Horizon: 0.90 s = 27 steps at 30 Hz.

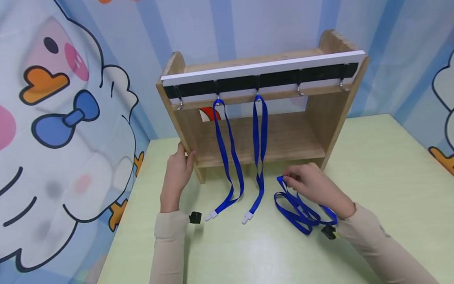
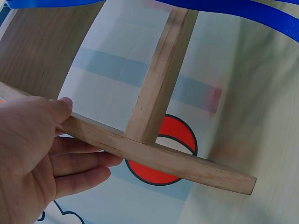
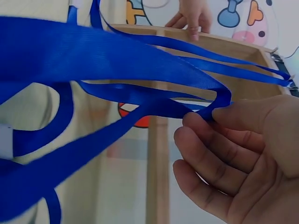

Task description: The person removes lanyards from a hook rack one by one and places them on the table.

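Pale wood first, at the left: the left hand (image 1: 179, 167) grips the side panel of a wooden rack (image 1: 291, 136), thumb on one face, fingers round the other. Likely a steadying hold.

Along the rack's front, a row of five hooks. Leftmost hook (image 1: 180, 104) bare. Second carries a blue lanyard (image 1: 222, 148), its loop over the metal, its white clip (image 1: 213, 214) low in front of the rack. Third carries another lanyard (image 1: 264, 126), strands close together, a white clip (image 1: 247, 217) at its lower end.

Further right, a loose lanyard (image 1: 300, 211): most of it lies in slack coils on the table (image 1: 248, 252), below the fourth hook (image 1: 299, 91), one bend raised. Right hand (image 1: 313, 185) pinches that bend between thumb and forefinger, remaining fingers loosely curled. Fourth and rightmost hook (image 1: 342, 85) both bare.

Step in hand, as judged: picking up the loose lanyard for hanging, two being up already. Next move probably calls for raising the pinched bend clear of the coils, keeping a gap in the loop, and passing it over a bare hook, the fourth being nearest in line. Tangled coils could snag on the way.
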Each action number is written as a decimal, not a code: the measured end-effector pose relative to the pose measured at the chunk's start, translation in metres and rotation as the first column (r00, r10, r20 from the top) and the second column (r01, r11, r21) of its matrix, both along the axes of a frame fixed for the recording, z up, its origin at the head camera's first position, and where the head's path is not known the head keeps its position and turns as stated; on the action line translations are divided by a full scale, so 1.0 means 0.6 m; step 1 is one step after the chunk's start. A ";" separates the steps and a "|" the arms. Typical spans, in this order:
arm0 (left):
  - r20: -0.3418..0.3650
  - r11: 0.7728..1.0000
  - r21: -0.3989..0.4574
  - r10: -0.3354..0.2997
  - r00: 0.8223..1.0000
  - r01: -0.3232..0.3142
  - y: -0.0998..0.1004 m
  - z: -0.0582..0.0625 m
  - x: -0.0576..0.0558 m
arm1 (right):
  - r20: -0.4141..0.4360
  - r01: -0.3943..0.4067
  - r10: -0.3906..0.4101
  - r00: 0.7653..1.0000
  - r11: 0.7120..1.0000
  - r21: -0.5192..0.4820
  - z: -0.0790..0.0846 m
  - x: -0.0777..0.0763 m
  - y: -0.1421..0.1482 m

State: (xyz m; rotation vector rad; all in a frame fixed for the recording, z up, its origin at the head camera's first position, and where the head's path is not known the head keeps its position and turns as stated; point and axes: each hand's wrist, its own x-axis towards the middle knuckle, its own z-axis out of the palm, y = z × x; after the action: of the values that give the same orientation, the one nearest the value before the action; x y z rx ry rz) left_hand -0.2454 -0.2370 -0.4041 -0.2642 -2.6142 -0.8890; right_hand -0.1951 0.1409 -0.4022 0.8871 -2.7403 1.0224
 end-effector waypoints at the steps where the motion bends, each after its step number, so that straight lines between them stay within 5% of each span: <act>1: 0.000 1.000 0.000 0.000 1.000 0.000 0.000 0.000 0.000 | 0.006 0.003 -0.003 1.000 1.000 -0.001 -0.003 -0.003 0.000; 12: -0.001 1.000 -0.012 0.011 1.000 -0.011 0.003 0.003 0.001 | 0.119 0.022 -0.031 0.992 0.997 0.073 -0.042 -0.031 -0.014; 27: 0.023 1.000 0.007 -0.001 1.000 0.001 0.001 0.004 0.002 | 0.072 -0.026 0.011 0.997 0.977 0.214 -0.079 -0.046 -0.032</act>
State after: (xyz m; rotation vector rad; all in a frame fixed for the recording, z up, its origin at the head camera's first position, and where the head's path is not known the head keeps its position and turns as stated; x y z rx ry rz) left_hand -0.2445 -0.2367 -0.4018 -0.2553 -2.6320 -0.9064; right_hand -0.2227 0.1217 -0.4497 0.9226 -2.9499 0.7842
